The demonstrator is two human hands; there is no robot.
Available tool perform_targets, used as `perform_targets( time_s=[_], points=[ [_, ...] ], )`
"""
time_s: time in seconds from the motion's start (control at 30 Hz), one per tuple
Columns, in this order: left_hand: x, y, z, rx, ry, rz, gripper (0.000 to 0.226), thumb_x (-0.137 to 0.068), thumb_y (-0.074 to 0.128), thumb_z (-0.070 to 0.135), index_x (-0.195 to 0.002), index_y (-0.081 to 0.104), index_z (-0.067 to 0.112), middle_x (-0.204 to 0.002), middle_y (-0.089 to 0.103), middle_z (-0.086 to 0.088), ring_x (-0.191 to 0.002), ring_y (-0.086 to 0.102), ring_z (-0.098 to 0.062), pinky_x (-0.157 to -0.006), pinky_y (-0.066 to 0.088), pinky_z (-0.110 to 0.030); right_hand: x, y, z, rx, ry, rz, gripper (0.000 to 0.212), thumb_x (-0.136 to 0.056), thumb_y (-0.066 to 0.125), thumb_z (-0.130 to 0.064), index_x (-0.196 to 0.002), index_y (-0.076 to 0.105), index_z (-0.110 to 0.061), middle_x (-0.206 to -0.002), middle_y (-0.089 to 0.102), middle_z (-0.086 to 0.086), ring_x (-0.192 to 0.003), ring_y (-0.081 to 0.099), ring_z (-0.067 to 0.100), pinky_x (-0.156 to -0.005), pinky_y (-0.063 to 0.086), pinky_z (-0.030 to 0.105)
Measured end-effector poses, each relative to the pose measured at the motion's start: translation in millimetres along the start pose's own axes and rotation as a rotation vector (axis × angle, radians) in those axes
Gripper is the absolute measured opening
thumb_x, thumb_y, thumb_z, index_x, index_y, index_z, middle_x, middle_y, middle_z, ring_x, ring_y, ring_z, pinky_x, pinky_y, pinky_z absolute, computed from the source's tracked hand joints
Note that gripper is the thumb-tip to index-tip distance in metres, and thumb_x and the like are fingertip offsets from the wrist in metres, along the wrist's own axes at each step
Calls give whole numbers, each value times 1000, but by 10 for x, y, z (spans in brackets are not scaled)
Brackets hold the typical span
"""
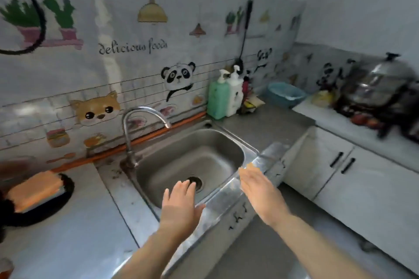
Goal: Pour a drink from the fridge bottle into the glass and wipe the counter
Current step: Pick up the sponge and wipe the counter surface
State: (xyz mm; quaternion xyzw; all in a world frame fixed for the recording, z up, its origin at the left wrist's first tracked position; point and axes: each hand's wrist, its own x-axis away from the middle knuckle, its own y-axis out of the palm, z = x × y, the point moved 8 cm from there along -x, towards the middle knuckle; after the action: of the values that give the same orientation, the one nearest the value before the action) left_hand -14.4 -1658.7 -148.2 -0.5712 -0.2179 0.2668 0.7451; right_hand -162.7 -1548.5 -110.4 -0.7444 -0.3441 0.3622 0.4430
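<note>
My left hand hovers palm down over the near edge of the steel sink, fingers spread and holding nothing. My right hand reaches out flat over the sink's right front corner, fingers extended and empty. The grey counter runs along the wall to the left of the sink. A piece of a glass-like object with something reddish shows at the bottom left corner, too cut off to identify. No bottle or fridge is in view.
A curved tap stands behind the sink. An orange pad on a black furry thing lies on the left counter. Green and white pump bottles and a blue basin stand at the back. A lidded steel pot sits on the right counter above white cabinets.
</note>
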Motion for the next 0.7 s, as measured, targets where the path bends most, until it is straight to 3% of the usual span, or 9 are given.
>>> perform_targets(
  time_s=[0.07, 0.13, 0.23, 0.3, 0.33, 0.4, 0.5, 0.6, 0.7],
  points=[
    [-74, 45, 500, 29, 125, 10, 61, -88, 40, 51, -137, 43, 16, -142, 45, -1, -135, 38, -23, -108, 31, -46, 227, -265, 414, 24, 71, 45, 36, -93, 51, -12, -128, 52, -5, -136, 52, 12, -136, 36, 28, -111, 0, 13],
    [-153, 107, 1039, 14, 273, 38, 63, -80, 36, 53, -125, 54, 13, -127, 57, -4, -121, 53, -28, -96, 41, -48, 479, -498, 840, 56, 171, 44, 36, -87, 53, -14, -121, 58, -3, -127, 60, 13, -129, 46, 32, -110, -6, 10],
    [-190, 251, 1825, -7, 382, -48, 58, -90, 41, 48, -140, 33, 19, -147, 35, 2, -139, 29, -20, -113, 24, -42, 895, -858, 1423, 127, 245, 81, 41, -93, 40, -30, -110, 64, -2, -110, 69, 15, -111, 60, 35, -110, 9, 18],
    [-191, 340, 2368, -11, 466, -84, 59, -93, 40, 47, -144, 26, 20, -152, 27, 4, -143, 20, -16, -117, 16, -38, 1205, -1112, 1798, 171, 266, 147, 67, -97, 14, -47, -117, 60, -4, -118, 65, 13, -119, 55, 32, -110, 7, 21],
    [-187, 376, 2635, -8, 502, -95, 60, -94, 40, 47, -144, 25, 19, -153, 26, 4, -143, 19, -16, -118, 15, -38, 1370, -1251, 1989, 173, 302, 193, 73, -95, 10, -52, -122, 57, -4, -126, 60, 13, -127, 48, 32, -111, 4, 19],
    [-169, 510, 3185, 17, 553, -127, 61, -94, 40, 46, -146, 22, 19, -154, 24, 4, -144, 18, -16, -119, 13, -39, 1734, -1536, 2422, 150, 406, 283, 60, -97, 22, -48, -130, 50, -6, -138, 50, 11, -137, 34, 27, -110, -1, 13],
    [-161, 700, 3939, 15, 624, -156, 62, -94, 40, 45, -147, 22, 19, -154, 24, 3, -144, 18, -17, -119, 13, -39, 2152, -1852, 2976, 177, 433, 355, 42, -97, 44, -21, -138, 40, -12, -151, 30, 5, -143, 18, 15, -111, 2, 8],
    [-87, 879, 4802, 18, 718, -171, 61, -94, 41, 45, -146, 23, 19, -154, 26, 2, -143, 20, -18, -119, 13, -40, 2603, -2184, 3590, 179, 480, 428, 44, -97, 45, -19, -140, 37, -15, -154, 23, 3, -143, 14, 10, -117, 10, 21],
    [-20, 985, 5464, 28, 780, -196, 61, -96, 39, 43, -148, 19, 19, -156, 22, 2, -145, 17, -18, -120, 10, -40, 2911, -2487, 4025, 234, 564, 437, 41, -98, 40, -25, -138, 42, -12, -152, 30, 7, -142, 23, 15, -109, 2, 5]
  ],
)
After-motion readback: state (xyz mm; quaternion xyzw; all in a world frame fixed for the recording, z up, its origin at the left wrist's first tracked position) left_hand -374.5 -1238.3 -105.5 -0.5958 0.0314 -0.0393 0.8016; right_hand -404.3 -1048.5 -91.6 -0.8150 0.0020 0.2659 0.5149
